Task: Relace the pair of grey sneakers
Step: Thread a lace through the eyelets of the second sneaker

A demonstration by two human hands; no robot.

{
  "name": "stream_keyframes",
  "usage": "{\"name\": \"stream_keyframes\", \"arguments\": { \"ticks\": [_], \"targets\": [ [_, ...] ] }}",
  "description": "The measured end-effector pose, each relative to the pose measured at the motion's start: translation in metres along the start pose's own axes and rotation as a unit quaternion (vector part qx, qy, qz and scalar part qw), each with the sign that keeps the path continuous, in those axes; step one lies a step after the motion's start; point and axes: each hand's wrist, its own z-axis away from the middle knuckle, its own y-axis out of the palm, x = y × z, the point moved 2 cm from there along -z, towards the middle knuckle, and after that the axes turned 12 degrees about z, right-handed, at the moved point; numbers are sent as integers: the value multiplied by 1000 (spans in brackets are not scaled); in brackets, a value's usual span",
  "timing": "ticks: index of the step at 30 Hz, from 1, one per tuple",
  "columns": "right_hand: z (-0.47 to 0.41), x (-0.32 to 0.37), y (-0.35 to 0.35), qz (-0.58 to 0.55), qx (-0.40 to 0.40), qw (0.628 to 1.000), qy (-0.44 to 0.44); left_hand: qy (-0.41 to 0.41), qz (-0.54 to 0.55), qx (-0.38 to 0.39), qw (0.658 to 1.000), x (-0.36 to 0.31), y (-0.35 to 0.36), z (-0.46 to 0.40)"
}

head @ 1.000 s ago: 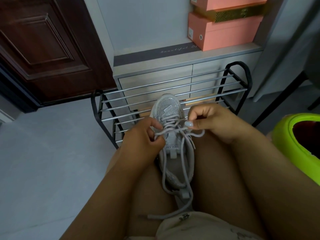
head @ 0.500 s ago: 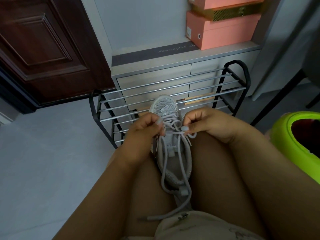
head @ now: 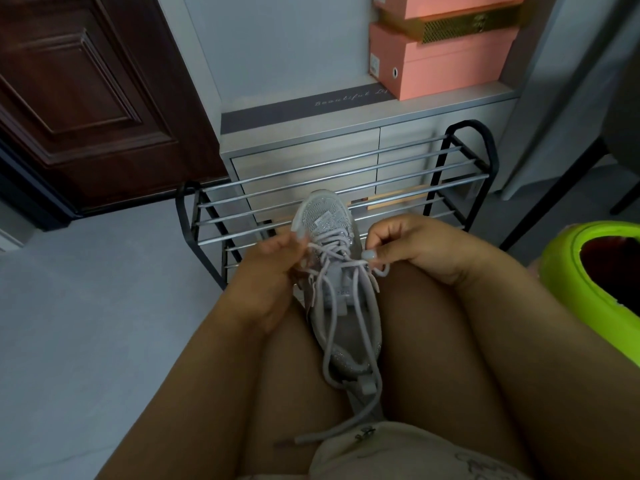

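- Floor (head: 86, 323) pale grey on my left; the dark wooden door (head: 86, 98) sits in the same upper-left corner as a second ago, so my head camera has barely drifted.
- Grey cabinet (head: 346, 140) ahead carries the pink shoe boxes (head: 443, 64); against its front stands the black metal shoe rack (head: 346, 181) with its silver bars.
- Lime-green tub (head: 588, 271) at my right edge, unchanged.
- Both thighs fill the lower view, and the grey sneaker (head: 332, 289) lies wedged between them, toe pointing at the rack and heel toward me, just where it was a second ago.
- Left hand (head: 266, 271): a second ago it was bunched low over the tongue; now it has lifted and slid out to the shoe's left edge, fingers curled and pinching the lace (head: 346, 341) near the upper eyelets.
- Right hand (head: 415, 247): it has dropped from above the shoe to rest by my right knee, fingers clenched on a small loop of lace at the shoe's right side.
- The lace between my hands is drawn tauter across the eyelets than before; two long strands run down over the opening, and one loose end trails past the heel onto my shorts (head: 398, 452).
- Only one sneaker of the pair is in sight.
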Motion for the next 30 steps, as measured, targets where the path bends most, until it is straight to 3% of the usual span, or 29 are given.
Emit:
{"name": "stream_keyframes", "arguments": {
  "ticks": [5,10,13,17,20,25,30],
  "targets": [
    [-4,-3,1,-40,-49,998,-2,41,-210,-36,976,1,-3,-1],
    [-9,-7,2,-31,-143,989,-1,90,-211,-72,971,-1,-3,3],
    [-8,-6,2,16,-190,982,4,142,-265,-69,951,-4,-4,5],
    [0,12,1,118,-263,954,-79,155,-283,-69,944,-4,-5,12],
    [4,28,14,235,-238,931,-143,149,-270,-82,948,-4,-5,13],
    [1,33,40,487,-147,857,-84,161,-271,-105,943,-3,-3,13],
    [-1,32,40,447,-94,887,-70,137,-277,-19,951,-3,1,16]
  ]
}}
